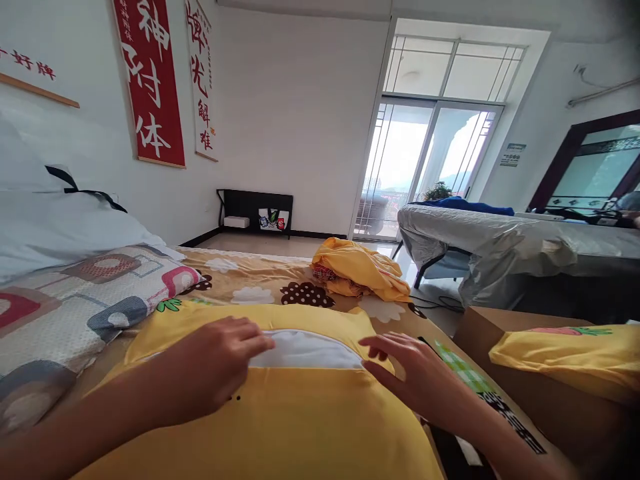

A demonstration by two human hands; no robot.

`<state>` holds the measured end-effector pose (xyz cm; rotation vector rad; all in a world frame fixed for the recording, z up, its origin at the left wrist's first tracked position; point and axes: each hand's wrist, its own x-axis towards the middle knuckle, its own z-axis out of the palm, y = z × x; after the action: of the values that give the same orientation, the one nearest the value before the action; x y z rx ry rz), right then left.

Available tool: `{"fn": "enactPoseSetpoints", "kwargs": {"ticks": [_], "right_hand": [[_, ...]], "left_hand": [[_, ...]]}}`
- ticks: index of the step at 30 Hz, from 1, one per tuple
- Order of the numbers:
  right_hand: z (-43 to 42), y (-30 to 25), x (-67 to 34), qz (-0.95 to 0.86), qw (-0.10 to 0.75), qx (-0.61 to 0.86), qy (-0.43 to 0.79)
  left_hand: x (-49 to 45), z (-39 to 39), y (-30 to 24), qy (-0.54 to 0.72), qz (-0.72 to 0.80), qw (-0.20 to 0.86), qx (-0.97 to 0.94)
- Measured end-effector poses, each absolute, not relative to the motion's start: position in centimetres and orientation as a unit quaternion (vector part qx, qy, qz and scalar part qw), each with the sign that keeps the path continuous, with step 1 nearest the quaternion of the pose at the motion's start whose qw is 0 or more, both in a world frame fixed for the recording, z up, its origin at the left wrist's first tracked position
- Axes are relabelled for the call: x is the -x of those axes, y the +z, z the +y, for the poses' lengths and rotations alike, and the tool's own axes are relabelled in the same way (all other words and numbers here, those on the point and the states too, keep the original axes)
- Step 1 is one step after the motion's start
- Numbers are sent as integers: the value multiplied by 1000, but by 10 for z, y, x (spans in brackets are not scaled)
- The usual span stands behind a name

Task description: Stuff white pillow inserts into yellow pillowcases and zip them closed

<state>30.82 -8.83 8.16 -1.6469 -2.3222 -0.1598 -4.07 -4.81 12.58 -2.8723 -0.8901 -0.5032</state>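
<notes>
A yellow cushion cover (pixel 300 420) fills the near middle, with a white inner cushion (pixel 305 349) showing through its long opening. My left hand (pixel 220 367) is closed at the left of this opening, thumb and index finger drawn together on the cover's edge; its fingertips are partly hidden. At the opening's right end is my right hand (pixel 407 370), fingers bent but apart, with the thumb touching the yellow fabric. Small black dots show on the cover beside my left hand.
A patterned sheet (pixel 255 277) lies beneath, with patterned pillows (pixel 125 287) at left and crumpled yellow cloth (pixel 363 267) at the far edge. On the right, a cardboard box (pixel 540 380) bears another yellow piece (pixel 575 353). Behind it stands a plastic-covered table (pixel 450 230).
</notes>
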Motion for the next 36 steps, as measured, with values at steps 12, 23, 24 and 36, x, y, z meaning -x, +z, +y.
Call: {"fn": "enactPoseSetpoints", "kwargs": {"ticks": [12, 23, 24, 36], "right_hand": [[-19, 54, -283, -720, -44, 685, -103], [-14, 115, -255, -763, -31, 635, -116], [-10, 113, -252, -769, -27, 628, -112], [-7, 59, -330, -782, 82, 609, -104]], "left_hand": [[-66, -45, 63, 26, -297, -69, 952], [-143, -13, 38, -10, -325, 62, 944], [-142, -14, 31, -29, -298, 88, 950], [-179, 29, 40, 88, -321, -29, 943]]}}
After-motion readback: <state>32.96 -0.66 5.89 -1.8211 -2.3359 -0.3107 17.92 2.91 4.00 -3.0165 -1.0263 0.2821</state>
